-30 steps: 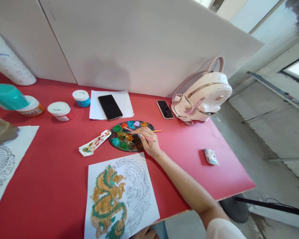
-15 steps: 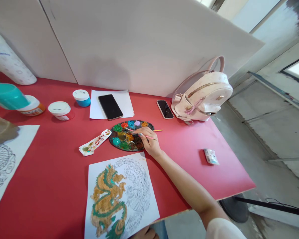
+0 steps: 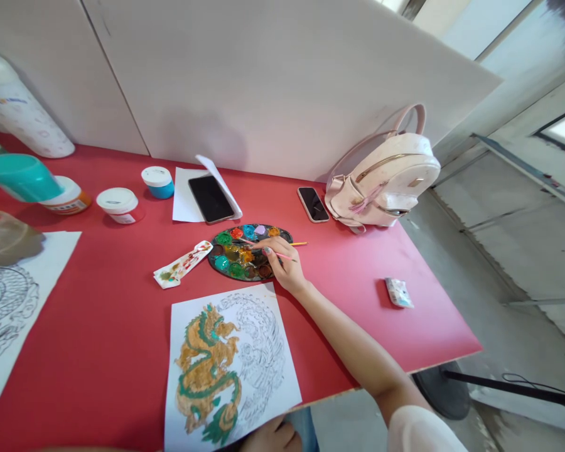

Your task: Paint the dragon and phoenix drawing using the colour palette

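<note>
My right hand [image 3: 285, 267] pinches a thin pink paintbrush [image 3: 285, 257] over the oval paint palette [image 3: 235, 238], its tip among the wells. A second brush with a yellow handle [image 3: 300, 243] lies across the palette's right side. Below sits a sheet with a line drawing [image 3: 258, 358]; its dragon [image 3: 211, 370] is painted gold and green, while the bird-like right half is bare outline. At the bottom edge, my left hand [image 3: 273, 437] shows in part beneath the sheet's lower edge, fingers curled; what it may hold is hidden. A paint-smeared strip [image 3: 183, 265] lies left of the palette.
Behind the palette are a black phone [image 3: 211, 198] on white paper [image 3: 182, 194], another phone [image 3: 313, 204] and a pink backpack [image 3: 386, 182]. Paint jars [image 3: 120, 204], a teal-topped container [image 3: 21, 177] and a bottle [image 3: 23, 103] stand left. A small packet [image 3: 398, 293] lies right.
The white paper under the black phone has curled up along its right side. My right hand and the brush stay over the palette, with little movement. The view has shifted slightly.
</note>
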Tool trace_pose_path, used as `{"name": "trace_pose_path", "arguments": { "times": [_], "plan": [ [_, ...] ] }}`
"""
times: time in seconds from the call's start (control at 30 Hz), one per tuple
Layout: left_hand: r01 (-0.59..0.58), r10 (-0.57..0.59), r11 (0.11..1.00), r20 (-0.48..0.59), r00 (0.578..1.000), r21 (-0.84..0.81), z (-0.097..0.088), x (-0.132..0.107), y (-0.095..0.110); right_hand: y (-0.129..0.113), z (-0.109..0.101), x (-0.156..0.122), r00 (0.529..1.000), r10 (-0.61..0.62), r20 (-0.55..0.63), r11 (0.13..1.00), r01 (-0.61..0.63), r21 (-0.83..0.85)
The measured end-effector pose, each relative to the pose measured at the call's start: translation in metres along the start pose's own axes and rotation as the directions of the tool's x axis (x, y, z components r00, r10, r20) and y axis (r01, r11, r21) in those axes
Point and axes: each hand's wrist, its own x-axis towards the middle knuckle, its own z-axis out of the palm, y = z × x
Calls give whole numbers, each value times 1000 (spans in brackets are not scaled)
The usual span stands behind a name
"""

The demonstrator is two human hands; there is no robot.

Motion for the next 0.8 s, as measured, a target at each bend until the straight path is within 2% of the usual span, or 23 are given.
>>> {"name": "trace_pose_path", "arguments": {
  "times": [0.1, 0.2, 0.33, 0.4, 0.53, 0.6, 0.7, 0.8],
  "plan": [
    [-15, 14, 1000, -42, 999, -18, -28, 6, -6, -1, -2, -1, 1000, -12, -23, 1000, 12, 11],
    [1, -8, 998, -122, 992, -57, -68, 12, -18, -6, -5, -4, 995, 37, -90, 999, -35, 23],
    [-20, 8, 998, -169, 986, -66, -118, 18, -32, -34, -17, -18, 954, 221, -203, 969, -191, 158],
    [-68, 50, 994, -198, 979, -84, -133, 19, -35, -55, -26, -34, 930, 318, -186, 929, -265, 260],
    [-153, 124, 983, -242, 962, -103, -148, 18, -38, -95, -41, -80, 931, 363, 41, 867, -353, 353],
    [-162, 140, 984, -238, 961, -73, -152, 18, -43, -106, -43, -103, 902, 426, 77, 828, -423, 367],
    [-117, 111, 993, -229, 967, -12, -150, 17, -50, -113, -40, -128, 822, 570, 10, 719, -504, 478],
    [-27, 28, 1000, -212, 977, 10, -134, 14, -52, -111, -34, -139, 699, 712, -62, 572, -526, 629]
  ]
}}
